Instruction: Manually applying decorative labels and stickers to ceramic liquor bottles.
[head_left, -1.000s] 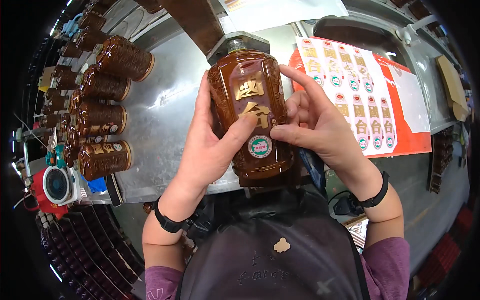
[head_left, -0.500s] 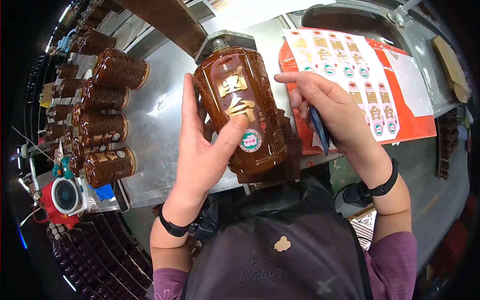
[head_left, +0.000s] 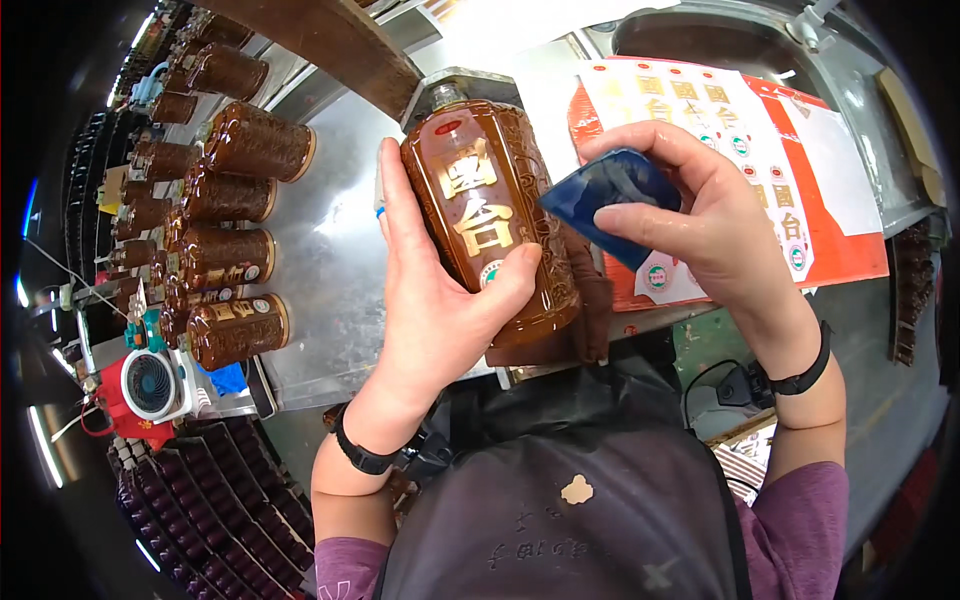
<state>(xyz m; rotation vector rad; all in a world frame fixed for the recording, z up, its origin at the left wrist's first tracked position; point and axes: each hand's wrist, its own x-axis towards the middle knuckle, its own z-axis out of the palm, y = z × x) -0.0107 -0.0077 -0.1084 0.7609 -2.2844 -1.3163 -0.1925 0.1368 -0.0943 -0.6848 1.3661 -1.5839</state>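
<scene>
The left hand (head_left: pixel 430 305) is cradling a brown bottle (head_left: pixel 484 185) while the right hand (head_left: pixel 715 225) is pinching a flat blue piece (head_left: pixel 615 190).
Of the hands, the left is spreading wide, thumb crossing the bottle's front. The glossy, gold-lettered bottle is resting near the worktop's (head_left: pixel 335 240) front edge, neck pointing away.
</scene>
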